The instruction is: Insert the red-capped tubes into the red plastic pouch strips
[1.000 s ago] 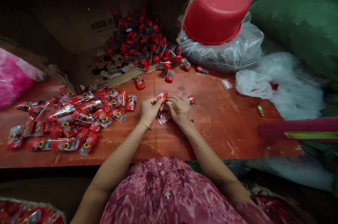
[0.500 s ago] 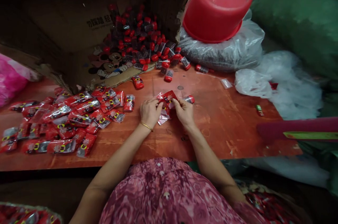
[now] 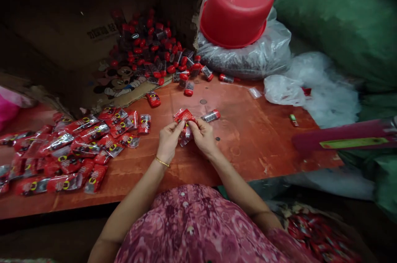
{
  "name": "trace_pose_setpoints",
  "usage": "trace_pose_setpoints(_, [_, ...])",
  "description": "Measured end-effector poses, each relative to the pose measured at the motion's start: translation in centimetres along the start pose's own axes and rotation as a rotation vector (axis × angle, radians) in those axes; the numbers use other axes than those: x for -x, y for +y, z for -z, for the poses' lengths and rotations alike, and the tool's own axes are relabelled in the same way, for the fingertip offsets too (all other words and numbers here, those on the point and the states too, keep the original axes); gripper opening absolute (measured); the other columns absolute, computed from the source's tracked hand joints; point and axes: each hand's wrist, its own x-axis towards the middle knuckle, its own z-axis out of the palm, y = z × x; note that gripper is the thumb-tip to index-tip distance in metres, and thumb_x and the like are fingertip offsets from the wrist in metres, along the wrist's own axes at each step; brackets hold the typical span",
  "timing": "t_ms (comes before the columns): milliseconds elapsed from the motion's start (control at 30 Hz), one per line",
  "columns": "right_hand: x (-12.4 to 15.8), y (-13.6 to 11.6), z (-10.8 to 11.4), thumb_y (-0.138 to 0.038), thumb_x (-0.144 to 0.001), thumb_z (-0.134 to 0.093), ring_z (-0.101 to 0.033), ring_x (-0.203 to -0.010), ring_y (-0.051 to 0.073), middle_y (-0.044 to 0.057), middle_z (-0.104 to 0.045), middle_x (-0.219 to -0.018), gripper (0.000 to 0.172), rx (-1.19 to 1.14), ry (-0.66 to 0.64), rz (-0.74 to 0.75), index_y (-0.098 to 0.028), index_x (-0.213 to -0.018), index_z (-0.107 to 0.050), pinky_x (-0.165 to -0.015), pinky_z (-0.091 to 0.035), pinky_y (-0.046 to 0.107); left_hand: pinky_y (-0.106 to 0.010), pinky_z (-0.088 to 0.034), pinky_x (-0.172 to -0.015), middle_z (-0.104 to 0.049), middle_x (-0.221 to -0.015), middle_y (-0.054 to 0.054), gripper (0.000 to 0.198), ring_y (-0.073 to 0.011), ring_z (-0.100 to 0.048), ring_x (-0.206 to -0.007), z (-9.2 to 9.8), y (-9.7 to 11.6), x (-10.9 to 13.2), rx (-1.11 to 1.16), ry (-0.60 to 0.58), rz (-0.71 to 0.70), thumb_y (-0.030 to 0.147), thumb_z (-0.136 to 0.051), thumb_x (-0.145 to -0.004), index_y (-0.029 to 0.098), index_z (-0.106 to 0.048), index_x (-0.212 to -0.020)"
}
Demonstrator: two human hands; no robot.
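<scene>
Between my two hands is a small red printed plastic packet, held over the table by its edges. My left hand pinches its left side, a gold bangle on the wrist. My right hand grips the packet from the right, its fingertips close to those of the left. Just beyond my right hand lies a clear container with a red cap. Left of my hands is a heap of filled red packets. One more packet lies apart, near the carton.
A cardboard carton lies on its side at the back left, red-capped containers spilling from it. A red basin sits upside down on a stuffed clear bag. A purple bar juts over the reddish table from the right.
The view has shifted, so most things sit further left. My fingertips have come closer together on the packet, and more of the capped container beside my right hand shows.
</scene>
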Motion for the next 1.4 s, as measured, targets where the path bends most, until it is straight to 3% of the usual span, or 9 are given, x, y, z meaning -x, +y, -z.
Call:
trace_pose_setpoints(200, [0.0, 0.0, 0.7, -0.049, -0.09, -0.03, -0.042, -0.05, 0.012, -0.002, -0.045, -0.051, 0.047, 0.21, -0.025, 0.016, -0.02, -0.057, -0.047, -0.05, -0.03, 0.024, -0.018, -0.036, -0.043, -0.058, -0.05, 0.002, 0.036, -0.0059, -0.047, -0.044, -0.6, 0.8, 0.2, 0.229, 0.092, 0.185, 0.04, -0.08, -0.046, 0.012, -0.062, -0.058])
trace_pose_setpoints(400, [-2.7, 2.7, 3.6, -0.057, -0.081, -0.047, -0.053, -0.072, 0.022, 0.012, -0.059, -0.078, 0.044, 0.866, 0.247, -0.122, -0.014, -0.084, -0.059, -0.06, -0.035, 0.03, -0.019, -0.039, -0.044, -0.06, -0.051, 0.001, 0.032, -0.0069, -0.051, -0.044, 0.1, 1.6, 0.2, 0.317, 0.052, 0.31, 0.035, -0.081, -0.047, 0.012, -0.062, -0.06])
trace_pose_setpoints(533, [-1.8, 4.2, 5.3, -0.031, -0.08, -0.053, -0.053, -0.085, 0.027, 0.016, -0.058, -0.101, 0.022, 1.016, 0.083, -0.016, -0.016, -0.094, -0.06, -0.067, -0.038, 0.035, -0.019, -0.04, -0.045, -0.062, -0.055, 0.001, 0.028, -0.0074, -0.053, -0.046, 0.2, 1.5, 0.5, 0.362, -0.015, 0.372, 0.034, -0.079, -0.054, 0.013, -0.064, -0.064])
trace_pose_setpoints(667, [0.3, 5.1, 6.8, -0.03, -0.078, -0.051, -0.052, -0.095, 0.026, 0.013, -0.056, -0.108, 0.027, 0.909, 0.054, 0.093, -0.018, -0.102, -0.057, -0.076, -0.04, 0.037, -0.02, -0.042, -0.048, -0.064, -0.059, 0.0, 0.022, -0.0077, -0.054, -0.048, 0.3, 1.2, 0.7, 0.41, -0.067, 0.426, 0.031, -0.076, -0.061, 0.013, -0.064, -0.067])
trace_pose_setpoints(767, [0.8, 5.6, 7.0, -0.042, -0.078, -0.052, -0.05, -0.098, 0.03, 0.018, -0.056, -0.11, 0.04, 0.948, 0.172, -0.003, -0.013, -0.106, -0.054, -0.078, -0.039, 0.042, -0.02, -0.042, -0.048, -0.066, -0.061, -0.001, 0.023, -0.0079, -0.055, -0.048, 0.4, 1.2, 0.7, 0.408, -0.081, 0.442, 0.03, -0.077, -0.06, 0.013, -0.064, -0.068])
trace_pose_setpoints(933, [0.0, 5.4, 6.5, -0.035, -0.079, -0.052, -0.054, -0.083, 0.028, 0.016, -0.062, -0.088, 0.024, 0.783, 0.138, -0.164, -0.015, -0.09, -0.057, -0.071, -0.041, 0.039, -0.018, -0.039, -0.045, -0.065, -0.058, -0.001, 0.028, -0.008, -0.056, -0.048, 0.5, 1.3, 1.1, 0.403, -0.032, 0.427, 0.035, -0.079, -0.056, 0.013, -0.064, -0.067])
trace_pose_setpoints(1133, [2.0, 1.0, 7.5, -0.043, -0.078, -0.053, -0.052, -0.055, 0.012, 0.0, -0.059, -0.069, 0.026, -0.083, 0.004, -0.173, -0.02, -0.091, -0.054, -0.054, -0.042, 0.026, -0.02, -0.039, -0.047, -0.063, -0.055, -0.001, 0.027, -0.0093, -0.056, -0.049, 0.8, 1.5, 1.4, 0.389, -0.013, 0.434, 0.038, -0.077, -0.058, 0.015, -0.064, -0.063])
trace_pose_setpoints(1267, [3.9, -2.3, 8.3, -0.038, -0.072, -0.062, -0.047, -0.046, 0.01, -0.003, -0.054, -0.057, 0.021, -0.177, -0.075, -0.229, -0.02, -0.082, -0.059, -0.044, -0.038, 0.023, -0.02, -0.038, -0.048, -0.065, -0.056, -0.001, 0.028, -0.009, -0.055, -0.049, 0.7, 1.5, 1.6, 0.359, -0.055, 0.404, 0.04, -0.076, -0.058, 0.015, -0.065, -0.061])
trace_pose_setpoints(1400, [4.0, -3.6, 7.8, -0.034, -0.067, -0.064, -0.046, -0.045, 0.009, -0.003, -0.054, -0.055, 0.016, -0.172, -0.155, -0.258, -0.019, -0.07, -0.06, -0.039, -0.034, 0.021, -0.021, -0.038, -0.049, -0.064, -0.054, -0.001, 0.033, -0.0088, -0.054, -0.049, 0.6, 1.4, 1.9, 0.296, -0.055, 0.33, 0.043, -0.077, -0.054, 0.013, -0.065, -0.058])
